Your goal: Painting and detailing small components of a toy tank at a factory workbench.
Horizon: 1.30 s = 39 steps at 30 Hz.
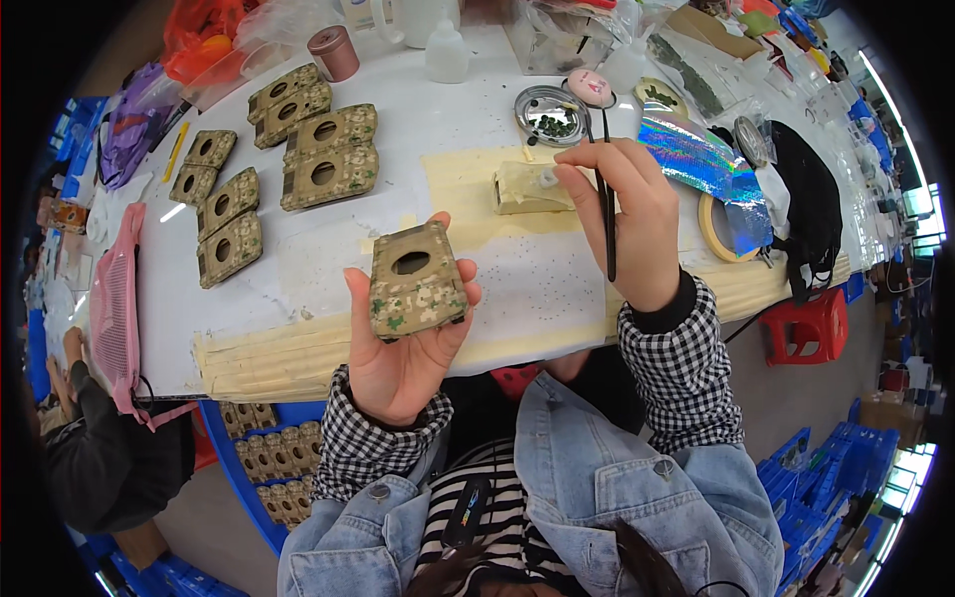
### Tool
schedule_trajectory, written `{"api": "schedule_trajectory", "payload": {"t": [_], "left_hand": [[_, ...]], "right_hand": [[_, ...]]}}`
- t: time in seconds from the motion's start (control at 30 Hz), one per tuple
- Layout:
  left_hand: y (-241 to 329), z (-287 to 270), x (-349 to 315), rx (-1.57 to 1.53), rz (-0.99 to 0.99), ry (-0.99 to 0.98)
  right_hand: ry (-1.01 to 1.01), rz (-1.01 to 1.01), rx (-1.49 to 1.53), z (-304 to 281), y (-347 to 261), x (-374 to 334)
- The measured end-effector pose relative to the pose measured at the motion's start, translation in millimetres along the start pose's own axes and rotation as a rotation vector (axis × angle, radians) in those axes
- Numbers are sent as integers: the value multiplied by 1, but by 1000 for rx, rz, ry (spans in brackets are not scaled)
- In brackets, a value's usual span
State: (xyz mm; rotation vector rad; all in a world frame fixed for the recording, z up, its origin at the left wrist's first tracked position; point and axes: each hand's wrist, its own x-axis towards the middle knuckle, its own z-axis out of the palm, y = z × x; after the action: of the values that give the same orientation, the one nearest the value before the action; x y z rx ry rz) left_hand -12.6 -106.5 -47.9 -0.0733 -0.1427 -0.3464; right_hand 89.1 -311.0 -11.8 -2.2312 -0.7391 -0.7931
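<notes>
A camouflage-patterned case (426, 303) with an oval hole rests in my left hand (393, 378), its fingers wrapped round the sides. My right hand (642, 224) is closed on black tweezers (610, 234), held upright over the table with two prongs pointing away from me. Beyond that hand sits a round clear dish (519, 111) holding many small dark green pieces. A pink oval object (590, 88) lies at the dish's right edge. Just left of my right hand is a block wrapped in cream tape (527, 202).
Several similar camouflage cases (338, 182) lie in groups at the left. A holographic blue sheet (696, 164), a tape roll (712, 229) and a black bag (808, 199) are at the right. A white squeeze bottle (446, 55) stands at the back. Another person's sleeve (109, 448) shows at left.
</notes>
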Motion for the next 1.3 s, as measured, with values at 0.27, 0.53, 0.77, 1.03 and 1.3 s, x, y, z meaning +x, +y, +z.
{"api": "schedule_trajectory", "payload": {"t": [0.27, 0.53, 0.77, 1.03, 1.3], "left_hand": [[2, -6, -2, 75, 12, -31], [-6, 2, -1, 228, 95, 113], [-7, 3, 1, 259, 103, 135], [-7, 0, 1, 273, 94, 128], [-2, -7, -1, 191, 47, 34]], "right_hand": [[-94, 333, 371, -49, -11, -29], [-186, 540, 430, -54, -9, -68], [-72, 650, 535, -36, -6, -83], [-61, 629, 464, -29, -4, -83], [-65, 626, 474, -29, -4, -84]]}}
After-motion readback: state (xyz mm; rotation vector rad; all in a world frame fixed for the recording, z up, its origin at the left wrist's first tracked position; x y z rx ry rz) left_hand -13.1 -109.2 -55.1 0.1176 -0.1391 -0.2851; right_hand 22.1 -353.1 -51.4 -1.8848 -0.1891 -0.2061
